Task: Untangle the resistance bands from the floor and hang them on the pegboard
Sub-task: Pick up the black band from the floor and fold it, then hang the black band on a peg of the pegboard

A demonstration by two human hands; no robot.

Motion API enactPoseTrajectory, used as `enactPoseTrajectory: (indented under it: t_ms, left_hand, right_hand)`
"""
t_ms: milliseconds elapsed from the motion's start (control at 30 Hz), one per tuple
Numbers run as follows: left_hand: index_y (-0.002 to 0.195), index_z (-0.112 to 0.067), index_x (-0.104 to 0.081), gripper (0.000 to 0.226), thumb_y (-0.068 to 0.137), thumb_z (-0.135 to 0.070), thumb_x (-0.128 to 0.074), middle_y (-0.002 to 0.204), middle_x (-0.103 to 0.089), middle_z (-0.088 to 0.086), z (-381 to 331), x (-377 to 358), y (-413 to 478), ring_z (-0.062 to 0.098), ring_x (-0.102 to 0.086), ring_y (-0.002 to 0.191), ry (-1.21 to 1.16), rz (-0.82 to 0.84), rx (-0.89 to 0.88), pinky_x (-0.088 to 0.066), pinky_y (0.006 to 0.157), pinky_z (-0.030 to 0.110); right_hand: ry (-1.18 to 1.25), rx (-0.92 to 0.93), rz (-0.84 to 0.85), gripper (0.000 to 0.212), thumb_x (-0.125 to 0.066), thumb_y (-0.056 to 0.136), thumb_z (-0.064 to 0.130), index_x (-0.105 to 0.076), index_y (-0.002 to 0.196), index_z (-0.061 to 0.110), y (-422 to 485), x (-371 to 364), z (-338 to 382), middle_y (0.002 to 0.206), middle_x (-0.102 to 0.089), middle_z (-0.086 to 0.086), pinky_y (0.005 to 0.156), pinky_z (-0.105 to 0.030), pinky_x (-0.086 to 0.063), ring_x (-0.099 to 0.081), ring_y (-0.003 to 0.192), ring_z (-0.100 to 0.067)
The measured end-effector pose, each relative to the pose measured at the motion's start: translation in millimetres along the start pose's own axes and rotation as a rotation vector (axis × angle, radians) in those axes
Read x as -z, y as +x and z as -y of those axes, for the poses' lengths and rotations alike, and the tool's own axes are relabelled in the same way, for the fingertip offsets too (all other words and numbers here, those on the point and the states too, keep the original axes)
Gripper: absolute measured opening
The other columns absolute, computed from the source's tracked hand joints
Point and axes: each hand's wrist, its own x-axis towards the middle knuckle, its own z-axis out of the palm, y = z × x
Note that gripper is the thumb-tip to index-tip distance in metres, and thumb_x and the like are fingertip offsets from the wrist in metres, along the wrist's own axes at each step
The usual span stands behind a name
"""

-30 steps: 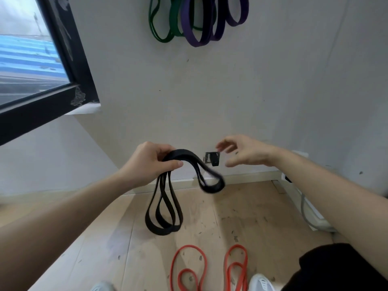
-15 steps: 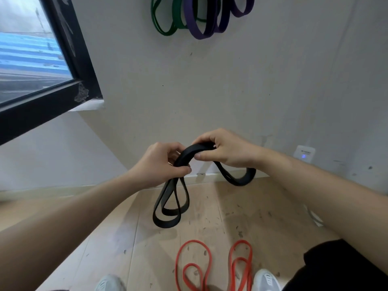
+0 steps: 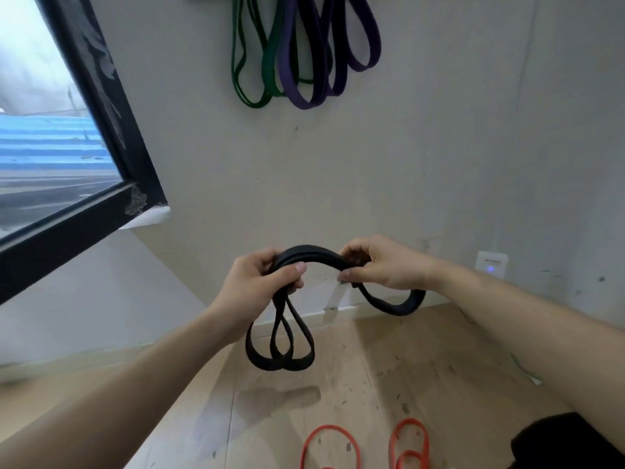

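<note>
A black resistance band (image 3: 313,254) arches between my two hands at chest height. My left hand (image 3: 260,286) grips its left part, and two black loops dangle below that fist. My right hand (image 3: 382,265) grips the right part, with one loop sagging under the wrist. High on the wall hang green bands (image 3: 248,76) and purple bands (image 3: 324,62); their hanging point is cut off by the top edge. On the floor near my feet lie red bands (image 3: 407,445).
A black-framed window (image 3: 111,137) fills the left side. A white wall socket (image 3: 490,267) with a blue light sits low on the wall at right. The wooden floor (image 3: 355,377) is scuffed. Dark clothing shows at the bottom right corner.
My right hand, open and apart a second ago, has closed on the black band. Both hands have since spread apart along it, and the view has tilted up toward the hung bands.
</note>
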Motion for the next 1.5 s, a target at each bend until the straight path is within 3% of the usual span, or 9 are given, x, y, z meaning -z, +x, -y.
enactPoseTrajectory:
  t_ms: [233,367,467,600,733,933,1033,1233,1500]
  left_hand:
    - [0.099,-0.003,-0.075,0.018,0.088,-0.017,-0.076,0.073,-0.066,0.001,-25,-26,5,0.013,-0.061,0.069,-0.046,-0.002,-0.021,-0.051,0.069,0.02]
    - [0.075,-0.014,-0.075,0.017,0.091,-0.015,-0.071,0.065,-0.057,0.002,-48,-35,15,0.017,-0.055,0.067,-0.085,-0.043,-0.013,-0.049,0.069,0.027]
    - [0.06,-0.019,-0.071,0.032,0.091,-0.017,-0.071,0.063,-0.055,0.002,-73,-38,30,0.021,-0.054,0.069,-0.121,-0.085,0.007,-0.047,0.072,0.032]
    - [0.071,-0.013,-0.074,0.018,0.088,-0.017,-0.075,0.067,-0.059,0.003,-113,-46,59,0.02,-0.055,0.07,-0.167,-0.101,-0.014,-0.046,0.073,0.035]
    - [0.103,-0.007,-0.074,0.02,0.086,-0.016,-0.078,0.078,-0.066,0.002,-158,-55,94,0.017,-0.061,0.074,-0.17,-0.121,-0.088,-0.052,0.075,0.033]
    - [0.119,-0.007,-0.067,0.029,0.094,-0.021,-0.07,0.09,-0.069,0.007,-227,-74,162,0.018,-0.063,0.08,-0.275,-0.052,-0.232,-0.05,0.073,0.032]
    - [0.113,-0.015,-0.066,0.016,0.098,-0.02,-0.065,0.096,-0.073,0.009,-262,-89,201,0.018,-0.067,0.083,-0.318,-0.062,-0.304,-0.053,0.071,0.03]
    - [0.105,-0.02,-0.066,0.009,0.096,-0.016,-0.067,0.105,-0.071,0.009,-330,-115,278,0.02,-0.066,0.092,-0.221,-0.054,-0.486,-0.053,0.08,0.031]
    - [0.11,-0.023,-0.062,0.013,0.097,-0.021,-0.066,0.13,-0.06,0.012,-335,-129,354,0.018,-0.069,0.102,-0.021,-0.132,-0.529,-0.06,0.085,0.029]
  right_hand:
    - [0.267,0.006,0.04,0.023,-0.074,0.09,0.022,-0.07,0.111,0.015,-3,-9,8,0.109,-0.074,-0.004,0.101,-0.036,-0.052,-0.069,0.106,-0.016]
    - [0.447,0.042,-0.043,0.021,-0.069,0.094,0.018,-0.069,0.112,0.008,-6,3,23,0.092,-0.072,-0.001,0.065,-0.012,-0.045,-0.065,0.075,0.002]
    - [0.508,0.093,-0.147,0.027,-0.074,0.09,0.019,-0.069,0.116,0.018,-7,17,27,0.102,-0.072,-0.016,0.078,-0.027,-0.05,-0.071,0.095,-0.022]
    - [0.458,0.181,-0.353,0.04,-0.074,0.087,0.004,-0.064,0.121,0.023,-5,46,39,0.1,-0.075,-0.008,0.096,-0.037,-0.055,-0.071,0.101,-0.02]
    - [0.387,0.231,-0.556,0.052,-0.076,0.084,0.009,-0.056,0.127,0.031,3,88,57,0.096,-0.074,0.0,0.086,-0.032,-0.056,-0.07,0.093,-0.013]
    - [0.266,0.394,-0.751,0.047,-0.068,0.088,0.004,-0.06,0.118,0.039,36,174,81,0.097,-0.07,0.002,0.079,-0.029,-0.057,-0.067,0.084,-0.011]
    - [0.242,0.447,-0.89,0.039,-0.065,0.09,0.0,-0.064,0.116,0.03,59,228,88,0.099,-0.07,0.005,0.079,-0.026,-0.055,-0.066,0.085,-0.002]
    - [0.039,0.478,-1.091,0.037,-0.062,0.092,0.0,-0.065,0.121,0.023,100,325,99,0.111,-0.068,0.007,0.097,-0.028,-0.051,-0.063,0.107,-0.01]
    - [-0.219,0.348,-1.131,0.037,-0.058,0.095,0.005,-0.06,0.128,0.022,143,371,90,0.121,-0.063,-0.001,0.087,-0.028,-0.048,-0.06,0.105,-0.018]
